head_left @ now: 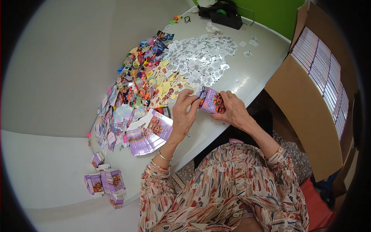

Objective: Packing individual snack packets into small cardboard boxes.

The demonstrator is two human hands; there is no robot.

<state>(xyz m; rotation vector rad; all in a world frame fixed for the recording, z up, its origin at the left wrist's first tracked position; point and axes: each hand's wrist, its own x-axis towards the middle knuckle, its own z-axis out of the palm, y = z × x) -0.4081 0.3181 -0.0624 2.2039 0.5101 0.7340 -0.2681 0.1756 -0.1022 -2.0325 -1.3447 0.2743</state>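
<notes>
While both hands meet over the near edge of the white table (pixel 247 77), the left hand (pixel 184 112) has its fingers curled narrow around the left end of a small purple box (pixel 211 101), pinching near a bit of blue cord at its top. The right hand (pixel 232 110) grips the box's other end, thumb on top and fingers folded under, so the box is held just above the tabletop between them. Just left of the left wrist lies a fanned stack of flat purple cartons (pixel 148 133). Beyond it spreads a heap of bright small toys (pixel 139 77), with yellow cards (pixel 166 83) beside them and a pile of small white labels (pixel 201 58) farther back. A black tape dispenser (pixel 222 13) sits at the far edge. Finished purple boxes (pixel 106 183) cluster at the lower left. An open cardboard carton (pixel 309 100) filled with rows of boxes stands to the right.
</notes>
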